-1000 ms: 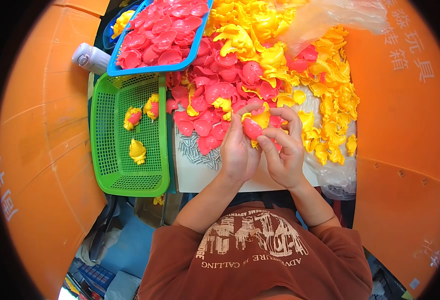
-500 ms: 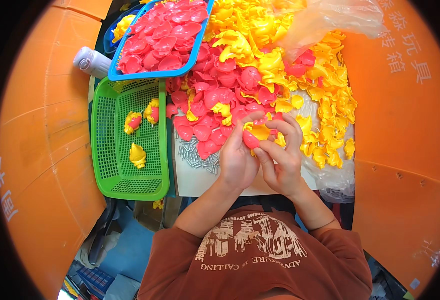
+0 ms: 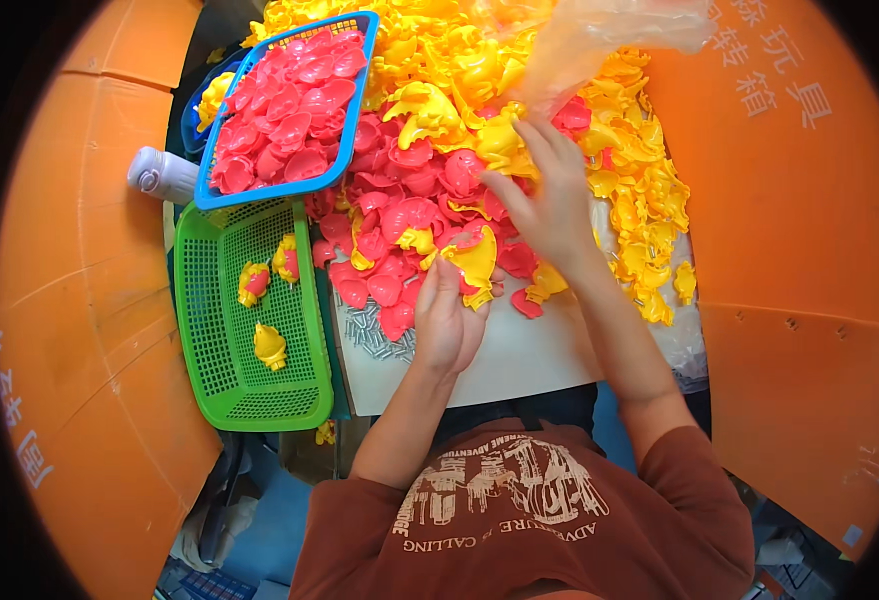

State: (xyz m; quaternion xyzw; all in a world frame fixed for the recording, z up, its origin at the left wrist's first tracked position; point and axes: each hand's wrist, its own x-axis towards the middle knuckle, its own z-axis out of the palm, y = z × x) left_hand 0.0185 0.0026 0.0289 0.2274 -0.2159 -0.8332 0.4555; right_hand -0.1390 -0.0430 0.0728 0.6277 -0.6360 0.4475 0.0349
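My left hand holds a joined yellow and pink plastic toy piece above the white tabletop. My right hand is stretched forward over the heap of pink shells and yellow shells, fingers spread and touching the pile. Whether anything is in its grasp is hidden. A green basket to the left contains three assembled yellow and pink toys.
A blue basket filled with pink shells rests over the green basket's far end. Small grey metal pins lie beside the left hand. A clear plastic bag lies on the heap. Orange bin walls enclose both sides.
Both hands were pressed together on one piece near the table edge. The right hand has since let go and reached forward into the heap, while the left keeps the assembled piece.
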